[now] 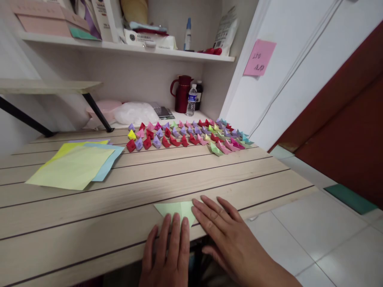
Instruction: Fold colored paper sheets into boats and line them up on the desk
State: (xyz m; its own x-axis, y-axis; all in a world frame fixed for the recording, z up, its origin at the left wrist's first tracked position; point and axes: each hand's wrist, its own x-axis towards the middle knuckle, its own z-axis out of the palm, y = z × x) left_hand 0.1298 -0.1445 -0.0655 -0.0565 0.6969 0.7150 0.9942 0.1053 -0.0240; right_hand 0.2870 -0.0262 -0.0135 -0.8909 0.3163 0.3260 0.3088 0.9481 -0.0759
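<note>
A folded pale green paper (pixel 176 208) lies near the front edge of the wooden table (pixel 149 183). My left hand (pixel 167 255) lies flat with its fingers stretched out, the fingertips pressing the paper's near edge. My right hand (pixel 230 235) also lies flat and open, fingers spread, with the fingertips on the paper's right corner. Neither hand grips anything.
A stack of yellow, green and blue paper sheets (pixel 76 165) lies at the left. Several small folded paper boats (pixel 185 135) in many colours stand in rows at the back. Behind them are a red jug (pixel 182 93), a water bottle (pixel 192 100) and a shelf (pixel 125 48). Tiled floor is at the right.
</note>
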